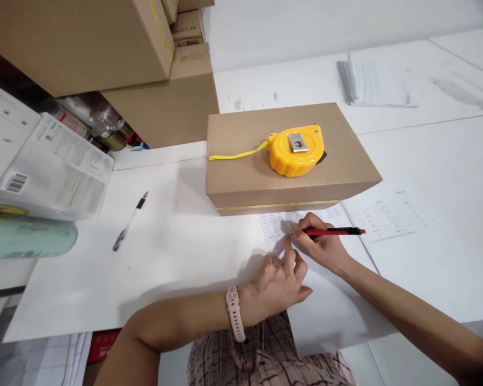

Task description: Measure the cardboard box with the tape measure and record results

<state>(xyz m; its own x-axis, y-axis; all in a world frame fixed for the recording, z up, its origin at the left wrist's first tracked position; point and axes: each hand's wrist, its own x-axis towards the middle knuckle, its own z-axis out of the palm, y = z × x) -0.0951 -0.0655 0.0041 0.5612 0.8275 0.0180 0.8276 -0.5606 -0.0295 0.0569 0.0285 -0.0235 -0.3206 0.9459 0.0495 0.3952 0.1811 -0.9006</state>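
Note:
My right hand point(321, 244) is closed around a red and black pen point(334, 231), its tip down on a sheet of paper point(326, 300) with rows of small writing near its top. Beside it, my left hand point(277, 276) rests on the same sheet, index finger pointing at the pen tip and the other fingers loosely bent, holding nothing. Just beyond the sheet stands a closed cardboard box point(241, 177). On top of the box lies a yellow tape measure point(295, 153) with a yellow wrist strap.
A clear pen with black grip point(131, 221) lies on the white table point(165, 246). Large cardboard boxes point(165, 110) are stacked at the back left, near a white printed carton point(64, 166) and a green container point(44, 236). Folded papers point(376, 83) lie at the back right.

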